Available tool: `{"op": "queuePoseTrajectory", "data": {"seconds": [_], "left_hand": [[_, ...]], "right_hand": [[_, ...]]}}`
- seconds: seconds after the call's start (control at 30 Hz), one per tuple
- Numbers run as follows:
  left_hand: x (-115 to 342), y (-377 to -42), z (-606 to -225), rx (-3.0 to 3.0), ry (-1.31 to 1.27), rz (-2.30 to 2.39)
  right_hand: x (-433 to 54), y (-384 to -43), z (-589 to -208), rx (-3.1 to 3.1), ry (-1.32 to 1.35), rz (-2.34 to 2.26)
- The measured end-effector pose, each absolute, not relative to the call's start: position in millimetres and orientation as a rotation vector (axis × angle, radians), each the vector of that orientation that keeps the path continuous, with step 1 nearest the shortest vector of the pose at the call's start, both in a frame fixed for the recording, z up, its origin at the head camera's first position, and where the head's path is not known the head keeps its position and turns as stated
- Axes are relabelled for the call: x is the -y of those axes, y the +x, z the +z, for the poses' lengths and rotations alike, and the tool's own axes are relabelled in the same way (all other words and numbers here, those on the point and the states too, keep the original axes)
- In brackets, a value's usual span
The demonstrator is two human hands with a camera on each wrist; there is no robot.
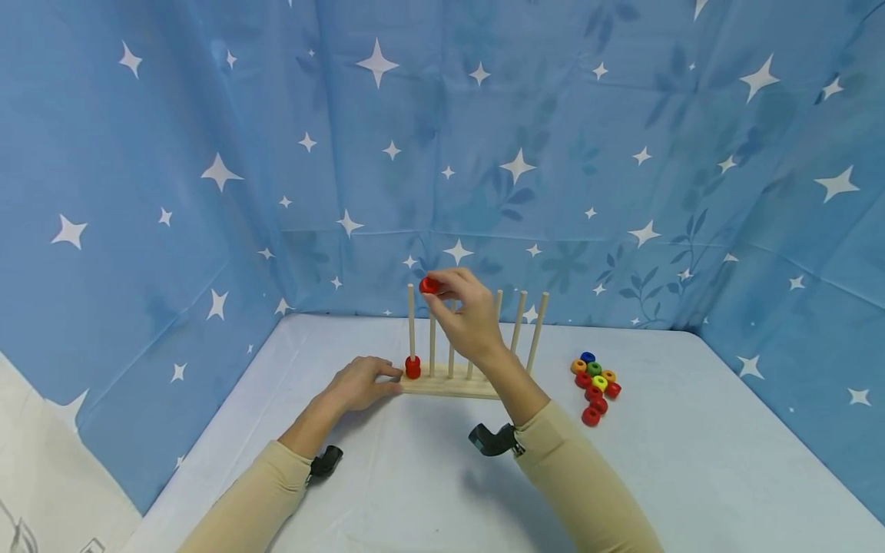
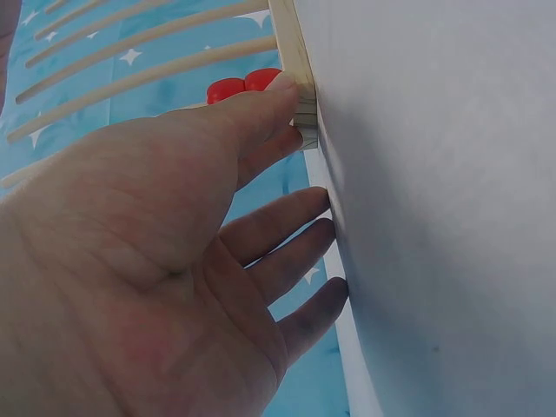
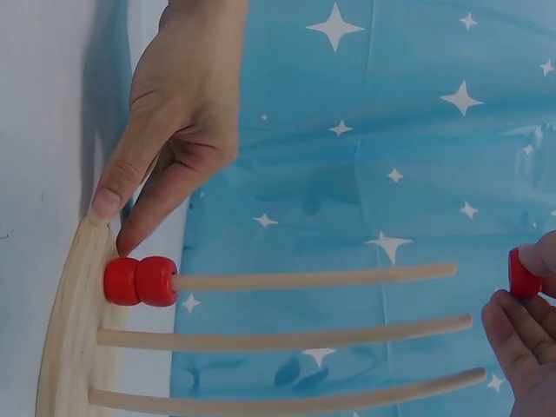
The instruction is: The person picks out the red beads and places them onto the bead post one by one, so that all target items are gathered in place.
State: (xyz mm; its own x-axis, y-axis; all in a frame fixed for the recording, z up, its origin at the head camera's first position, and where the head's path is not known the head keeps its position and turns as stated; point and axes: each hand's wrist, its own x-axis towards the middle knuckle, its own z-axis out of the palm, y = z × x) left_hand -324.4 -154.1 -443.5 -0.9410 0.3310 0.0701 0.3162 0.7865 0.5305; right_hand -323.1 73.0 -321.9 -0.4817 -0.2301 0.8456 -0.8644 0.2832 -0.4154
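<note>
My right hand point(image 1: 472, 311) pinches a red bead point(image 1: 429, 286) between thumb and fingers, up at the height of the peg tops. In the right wrist view that bead point(image 3: 521, 274) is a little beyond the tip of the end peg point(image 3: 330, 279). Two red beads point(image 1: 412, 368) are stacked at the bottom of the leftmost peg point(image 1: 411, 322). My left hand point(image 1: 359, 382) grips the left end of the wooden base point(image 1: 442, 385), thumb and index finger on either side of it in the left wrist view, the other fingers point(image 2: 300, 317) spread loosely near the tabletop.
Loose beads in red, yellow, green, orange and blue, including a yellow bead point(image 1: 599, 382), lie in a cluster to the right of the rack. Several bare pegs point(image 1: 537, 332) rise along the base. Behind the white table point(image 1: 691, 445) hangs a blue star-patterned curtain point(image 1: 442, 115).
</note>
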Motion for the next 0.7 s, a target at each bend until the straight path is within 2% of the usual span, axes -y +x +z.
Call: {"op": "queuePoseTrajectory", "data": {"seconds": [0.7], "left_hand": [[156,-327,-444,-2.926,0.534,0.863]], "right_hand": [[-59,-322,-317,2.01,0.973,1.163]]}}
